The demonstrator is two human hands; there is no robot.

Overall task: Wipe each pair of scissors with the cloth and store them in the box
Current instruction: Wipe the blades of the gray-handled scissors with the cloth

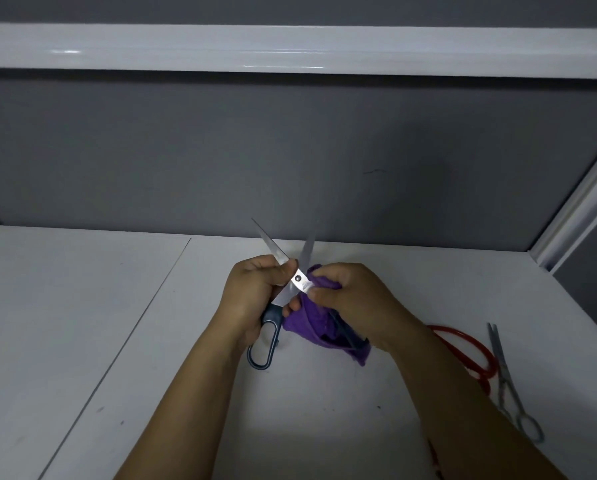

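Gripping open scissors (297, 279) in curled left hand (252, 294) over desk's (117, 323) middle, pinching cloth (311, 322) against their pivot with right hand (350, 294) fingers (319, 293).

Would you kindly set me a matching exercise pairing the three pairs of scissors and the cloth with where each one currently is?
Things:
1. dark-blue-handled scissors
2. purple cloth
3. red-handled scissors
4. all-metal scissors

Places:
A. bunched in the right hand
B. on the table, farthest right
C. gripped by the left hand, blades apart
D. on the table, partly behind the right forearm

Pairs: 1-C, 2-A, 3-D, 4-B
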